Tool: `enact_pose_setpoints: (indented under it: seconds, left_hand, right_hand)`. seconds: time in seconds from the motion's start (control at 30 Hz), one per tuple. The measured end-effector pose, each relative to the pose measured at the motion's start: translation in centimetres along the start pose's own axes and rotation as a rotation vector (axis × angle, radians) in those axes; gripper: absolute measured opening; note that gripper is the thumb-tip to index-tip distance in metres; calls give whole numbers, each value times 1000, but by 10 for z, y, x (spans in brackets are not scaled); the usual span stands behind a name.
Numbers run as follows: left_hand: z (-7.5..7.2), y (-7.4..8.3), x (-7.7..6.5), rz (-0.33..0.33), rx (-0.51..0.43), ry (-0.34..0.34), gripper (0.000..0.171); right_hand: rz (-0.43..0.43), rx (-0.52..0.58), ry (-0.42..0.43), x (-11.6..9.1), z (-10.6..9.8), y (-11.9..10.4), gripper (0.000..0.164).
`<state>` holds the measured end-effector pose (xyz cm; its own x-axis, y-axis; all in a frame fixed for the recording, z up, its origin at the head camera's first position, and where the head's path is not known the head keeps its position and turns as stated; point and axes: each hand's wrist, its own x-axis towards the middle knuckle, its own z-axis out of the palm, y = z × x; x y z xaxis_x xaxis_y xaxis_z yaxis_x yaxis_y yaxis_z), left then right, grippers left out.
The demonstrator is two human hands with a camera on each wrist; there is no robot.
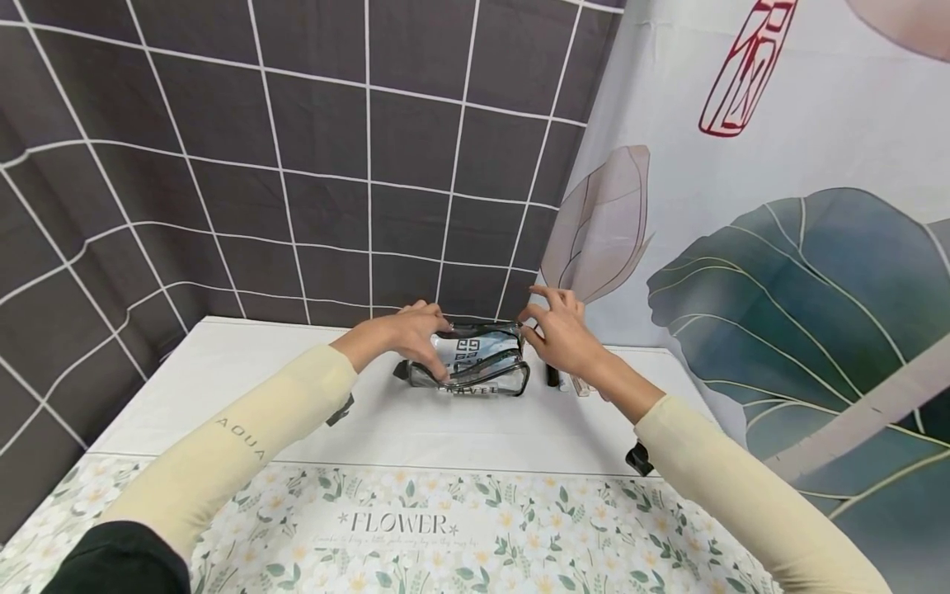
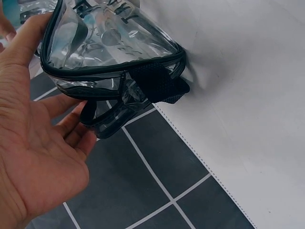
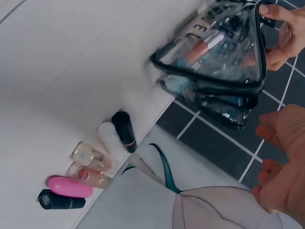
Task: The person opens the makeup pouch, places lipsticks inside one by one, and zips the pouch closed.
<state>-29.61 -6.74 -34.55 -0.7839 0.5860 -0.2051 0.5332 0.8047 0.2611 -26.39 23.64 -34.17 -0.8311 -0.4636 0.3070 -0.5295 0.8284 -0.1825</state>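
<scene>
A clear zip pouch (image 1: 486, 363) with black trim and printed lettering lies on the white tabletop. Across its left end, my left hand (image 1: 416, 334) grips it, thumb in front and fingers behind. The left wrist view shows the pouch's (image 2: 114, 47) end with a black tab, fingers under its edge. Through the plastic, a lipstick-like tube (image 3: 202, 47) is visible inside. My right hand (image 1: 560, 334) hovers off the pouch's right end, fingers loosely bent. In the right wrist view, a gap separates that hand (image 3: 290, 157) from the pouch, and it holds nothing.
Right of the pouch, several small cosmetics lie near the table's back edge: a black tube (image 3: 125, 131), a white tube (image 3: 109, 136), a pink item (image 3: 70, 186) and others. Dark gridded cloth (image 1: 319, 165) hangs behind; a floral mat (image 1: 401, 528) covers the front.
</scene>
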Motion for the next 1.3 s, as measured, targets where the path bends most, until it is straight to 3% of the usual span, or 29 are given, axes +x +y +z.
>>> enact_pose_setpoints:
  seconds: [0.3,0.77,1.0,1.3]
  left_hand:
    - [2,-2,1,-2,4,4,104]
    - [3,-1,0,-2,-13,4,104]
    - [3,-1,1,-4,-19,4,104]
    - [-1,-1,0,-2,-21,-7,104]
  right_hand:
    - [54,-1,25,-7,-4,21,23]
    - [139,-51,-34,-24,0,47,21]
    - [200,-63,-100,-35,3,63,22]
    - [253,-167,-237,-51,1,89,23]
